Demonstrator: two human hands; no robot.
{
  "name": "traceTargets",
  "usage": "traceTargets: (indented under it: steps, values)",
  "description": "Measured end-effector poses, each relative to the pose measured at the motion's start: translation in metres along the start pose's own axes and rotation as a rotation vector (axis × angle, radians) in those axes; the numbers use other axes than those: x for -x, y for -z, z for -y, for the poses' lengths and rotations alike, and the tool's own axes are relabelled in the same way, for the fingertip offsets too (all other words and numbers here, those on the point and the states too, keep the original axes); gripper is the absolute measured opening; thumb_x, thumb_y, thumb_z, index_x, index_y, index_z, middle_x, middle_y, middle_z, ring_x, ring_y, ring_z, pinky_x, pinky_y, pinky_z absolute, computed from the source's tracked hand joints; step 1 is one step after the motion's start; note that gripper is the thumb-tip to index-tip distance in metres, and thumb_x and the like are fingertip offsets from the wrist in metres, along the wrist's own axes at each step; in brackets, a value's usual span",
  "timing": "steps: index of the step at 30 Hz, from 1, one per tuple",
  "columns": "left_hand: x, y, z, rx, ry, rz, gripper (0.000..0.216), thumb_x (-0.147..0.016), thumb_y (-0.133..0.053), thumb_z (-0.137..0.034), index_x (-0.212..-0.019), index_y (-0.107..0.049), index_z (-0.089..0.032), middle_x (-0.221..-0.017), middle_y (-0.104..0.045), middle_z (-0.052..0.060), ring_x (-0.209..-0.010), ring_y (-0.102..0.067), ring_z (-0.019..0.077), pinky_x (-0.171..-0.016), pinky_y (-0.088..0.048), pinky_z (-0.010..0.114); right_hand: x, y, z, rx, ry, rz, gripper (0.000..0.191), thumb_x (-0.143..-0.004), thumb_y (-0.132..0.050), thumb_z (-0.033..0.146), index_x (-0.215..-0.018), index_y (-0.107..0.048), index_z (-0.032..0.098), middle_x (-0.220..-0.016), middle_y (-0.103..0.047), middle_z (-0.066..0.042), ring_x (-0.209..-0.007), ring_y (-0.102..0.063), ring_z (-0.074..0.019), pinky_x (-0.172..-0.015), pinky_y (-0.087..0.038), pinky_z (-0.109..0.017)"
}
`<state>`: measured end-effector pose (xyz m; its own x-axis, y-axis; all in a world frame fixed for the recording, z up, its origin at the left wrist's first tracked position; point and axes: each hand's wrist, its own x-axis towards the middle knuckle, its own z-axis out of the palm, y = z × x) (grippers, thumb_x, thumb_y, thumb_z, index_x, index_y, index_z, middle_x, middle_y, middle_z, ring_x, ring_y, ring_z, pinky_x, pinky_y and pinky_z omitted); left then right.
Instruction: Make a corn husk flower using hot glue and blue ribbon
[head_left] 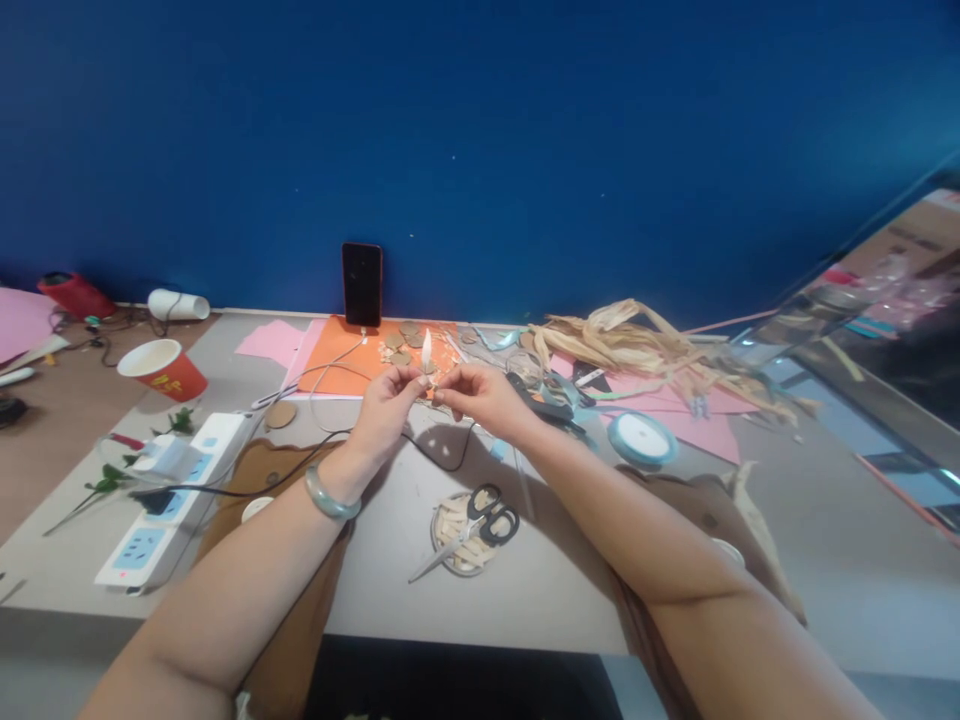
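My left hand [391, 402] and my right hand [480, 395] meet above the grey table [825, 540], fingers pinched together on a small pale husk piece [427, 352] that sticks upward between them. A green bangle [330, 497] circles my left wrist. Below the hands, black-handled scissors [480, 520] lie across a round dish of pale strips [450, 530]. A glue gun [544, 398] lies just right of my right hand.
A phone [361, 283] leans on the blue wall above orange paper [337, 365]. A red paper cup [163, 368] and a white power strip [176, 495] lie left. Dried husks [645, 350], pink paper [675, 415] and a ribbon spool [642, 438] lie right.
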<state>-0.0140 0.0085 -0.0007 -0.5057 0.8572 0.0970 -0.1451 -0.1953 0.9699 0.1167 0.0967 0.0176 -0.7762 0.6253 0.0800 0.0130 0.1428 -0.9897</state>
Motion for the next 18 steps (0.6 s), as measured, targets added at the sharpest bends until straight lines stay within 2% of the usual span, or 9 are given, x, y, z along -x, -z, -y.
traceTargets:
  steps: [5, 18]
  values:
    - [0.0022, -0.0021, -0.0023, 0.067, 0.086, 0.015, 0.024, -0.067, -0.075, -0.034, -0.074, -0.061, -0.016, -0.065, -0.061, -0.001, -0.063, -0.055, 0.0119, -0.063, -0.044, 0.026, 0.0002, -0.0005, -0.0002, -0.055, 0.034, -0.037, 0.026, -0.068, -0.076, 0.030, -0.084, -0.061, 0.015, -0.068, -0.068, -0.001, -0.047, -0.053, -0.0067, -0.044, -0.042, -0.020]
    - [0.0019, -0.0010, 0.0025, 0.133, 0.097, 0.066, 0.021, -0.068, -0.076, -0.032, -0.072, -0.063, -0.016, -0.064, -0.064, 0.000, -0.062, -0.057, 0.0114, -0.064, -0.043, 0.025, 0.0023, 0.0020, 0.0057, -0.023, 0.038, 0.002, 0.025, -0.072, -0.075, 0.034, -0.076, -0.059, 0.014, -0.062, -0.066, 0.001, -0.043, -0.055, -0.0074, -0.043, -0.042, -0.020]
